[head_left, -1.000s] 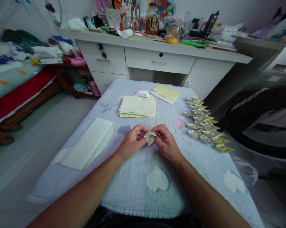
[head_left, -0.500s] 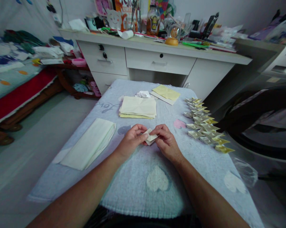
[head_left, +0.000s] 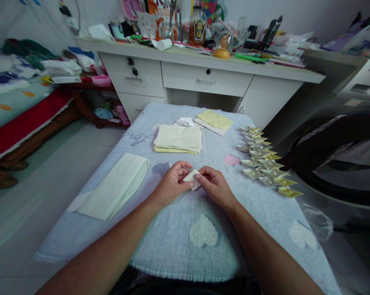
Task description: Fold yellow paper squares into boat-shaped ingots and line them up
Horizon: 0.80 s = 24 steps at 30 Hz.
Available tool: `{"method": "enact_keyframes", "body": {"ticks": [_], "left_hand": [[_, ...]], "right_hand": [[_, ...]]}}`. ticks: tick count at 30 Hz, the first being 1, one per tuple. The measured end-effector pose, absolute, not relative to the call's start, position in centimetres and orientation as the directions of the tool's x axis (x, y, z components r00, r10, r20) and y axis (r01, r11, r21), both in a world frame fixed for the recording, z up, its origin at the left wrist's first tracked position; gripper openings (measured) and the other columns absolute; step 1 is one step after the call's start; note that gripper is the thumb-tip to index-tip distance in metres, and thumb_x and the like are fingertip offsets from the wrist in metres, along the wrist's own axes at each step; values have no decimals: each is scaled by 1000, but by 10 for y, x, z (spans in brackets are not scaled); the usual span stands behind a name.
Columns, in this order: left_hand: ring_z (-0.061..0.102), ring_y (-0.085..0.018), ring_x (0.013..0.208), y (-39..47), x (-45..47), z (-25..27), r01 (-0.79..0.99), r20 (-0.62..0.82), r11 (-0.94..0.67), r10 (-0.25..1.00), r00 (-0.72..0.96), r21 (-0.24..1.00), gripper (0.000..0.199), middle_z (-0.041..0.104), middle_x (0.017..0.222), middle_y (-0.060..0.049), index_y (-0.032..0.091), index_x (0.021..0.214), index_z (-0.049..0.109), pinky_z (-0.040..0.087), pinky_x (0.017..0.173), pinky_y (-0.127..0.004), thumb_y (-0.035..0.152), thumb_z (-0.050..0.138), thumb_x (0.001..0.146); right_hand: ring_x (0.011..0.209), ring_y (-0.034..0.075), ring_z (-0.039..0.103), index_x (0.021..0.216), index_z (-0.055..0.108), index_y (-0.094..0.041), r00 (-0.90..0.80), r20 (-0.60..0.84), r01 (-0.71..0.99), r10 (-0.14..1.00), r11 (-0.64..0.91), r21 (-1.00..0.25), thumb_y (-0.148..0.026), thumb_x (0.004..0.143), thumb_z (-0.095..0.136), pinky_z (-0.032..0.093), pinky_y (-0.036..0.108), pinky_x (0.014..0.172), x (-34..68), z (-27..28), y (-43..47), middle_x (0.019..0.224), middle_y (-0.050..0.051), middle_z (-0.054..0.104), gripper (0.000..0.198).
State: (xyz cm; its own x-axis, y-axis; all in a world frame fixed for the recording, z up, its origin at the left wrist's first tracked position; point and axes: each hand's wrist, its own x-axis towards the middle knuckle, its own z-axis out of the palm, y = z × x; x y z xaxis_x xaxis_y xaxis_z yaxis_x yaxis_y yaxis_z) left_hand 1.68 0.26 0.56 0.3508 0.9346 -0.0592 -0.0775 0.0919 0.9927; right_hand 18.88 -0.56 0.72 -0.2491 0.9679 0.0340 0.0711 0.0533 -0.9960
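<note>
1. Blue cloth (head_left: 172, 241) spreads under the papers, likely as a soft, steady surface.
2. Long folded paper (head_left: 114, 186) lies left, probably set aside for working room.
3. Rows of paper boats (head_left: 265, 164) line the right, seemingly grouped for order.
4. Paper stack (head_left: 177, 137) sits far, probably within reach.
5. Left hand (head_left: 172, 182) pinches a small folded paper (head_left: 190, 176), apparently steadying it; right hand (head_left: 215, 185) pinches its right side, thumb on top, perhaps pressing a crease.
6. Small folded paper sits between both hands.

The small folded paper (head_left: 190, 176), spread open earlier, had closed into a flatter, compact shape, with the right hand (head_left: 215, 185) now pressing its thumb on top.
</note>
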Motion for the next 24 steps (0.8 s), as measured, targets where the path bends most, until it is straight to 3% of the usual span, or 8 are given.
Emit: {"method": "enact_keyframes", "body": {"ticks": [6, 13, 20, 24], "left_hand": [[59, -11, 67, 1, 19, 6, -61, -90, 124, 912, 399, 990, 33, 62, 80, 0, 15, 96, 54, 46, 61, -22, 29, 72, 72], [49, -9, 58, -1, 20, 6, 158, -95, 37, 920, 379, 987, 23, 56, 65, 3, 13, 77, 60, 36, 52, -20, 36, 66, 78], [38, -7, 52, -2, 19, 4, 336, -26, -106, 930, 366, 936, 25, 42, 55, 6, 15, 63, 56, 26, 48, -20, 33, 67, 76], [39, -8, 52, -3, 19, 5, 344, -18, -123, 925, 378, 931, 23, 44, 57, 6, 15, 65, 56, 27, 48, -20, 33, 66, 76]], "right_hand": [[55, 9, 45, 75, 58, -18, -211, 62, 0, 976, 64, -998, -47, 81, 67, 36, 22, 54, 188, 7, -6, 62, -4, 54, 31], [61, 11, 52, 78, 59, -19, -230, 88, -88, 969, 69, -994, -42, 80, 70, 41, 24, 60, 186, 10, -8, 67, -3, 58, 26], [62, 11, 50, 76, 59, -18, -241, 93, 17, 966, 101, -995, -42, 82, 67, 39, 24, 60, 187, 10, -9, 67, -2, 56, 26], [64, 12, 50, 75, 60, -19, -221, 134, 74, 966, 153, -985, -39, 84, 64, 40, 25, 62, 188, 12, -9, 67, -2, 55, 23]]}}
